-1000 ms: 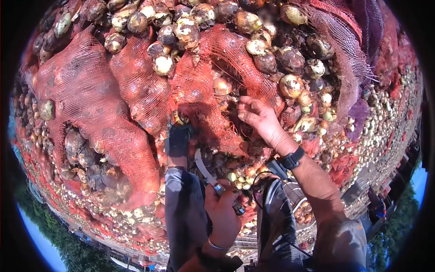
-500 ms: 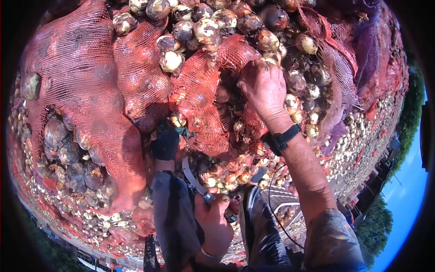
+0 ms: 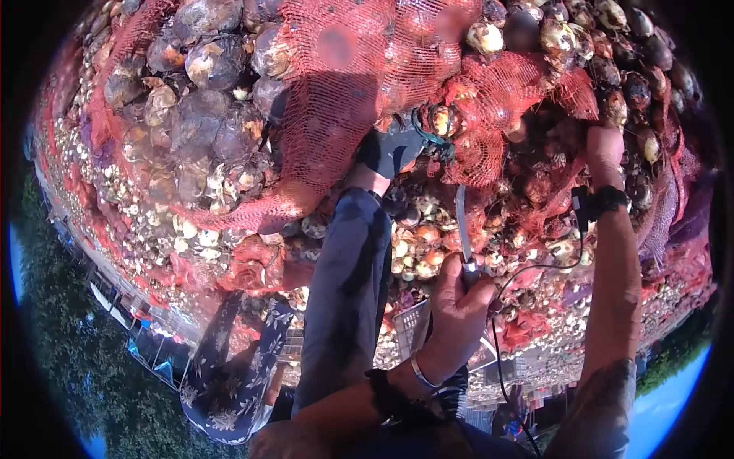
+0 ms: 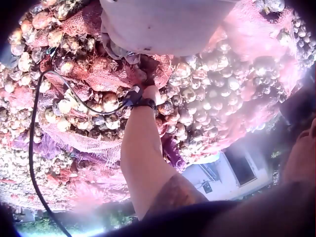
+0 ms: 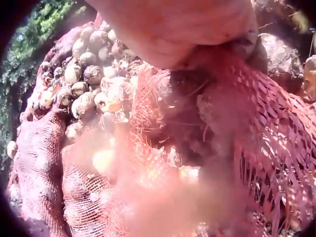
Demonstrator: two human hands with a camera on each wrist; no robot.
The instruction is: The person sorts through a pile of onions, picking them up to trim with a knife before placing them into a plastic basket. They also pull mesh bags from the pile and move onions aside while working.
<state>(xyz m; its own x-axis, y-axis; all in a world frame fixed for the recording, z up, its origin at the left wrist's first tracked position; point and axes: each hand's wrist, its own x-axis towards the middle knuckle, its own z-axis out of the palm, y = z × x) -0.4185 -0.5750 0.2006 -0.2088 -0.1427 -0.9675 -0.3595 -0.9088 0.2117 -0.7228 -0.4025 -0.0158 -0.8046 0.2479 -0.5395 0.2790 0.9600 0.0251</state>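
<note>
In the head view my left hand (image 3: pixel 457 310) grips the handle of a curved knife (image 3: pixel 462 218), blade pointing up, just below a torn red mesh bag (image 3: pixel 501 92). My right hand (image 3: pixel 605 147) is at the bag's right side, its fingers largely hidden; the right wrist view has that hand (image 5: pixel 182 29) large at the top, with stretched red mesh (image 5: pixel 276 113) running from under it around a dark opening. The left wrist view shows my left hand (image 4: pixel 163 22) blurred, its fingers and the knife not clear.
Loose onions (image 3: pixel 218 61) lie around the bags. Another filled red mesh bag (image 3: pixel 329 99) is left of the torn one. A dark shoe (image 3: pixel 394 149) and trouser leg (image 3: pixel 348 245) stand beside it, with patterned fabric (image 3: pixel 229 375) lower left. A black cable (image 3: pixel 495 329) hangs between my arms.
The head view has swung, shifting the bags right and up. My right hand has moved to the right and pulled the mesh edge outward. My left hand still holds the knife.
</note>
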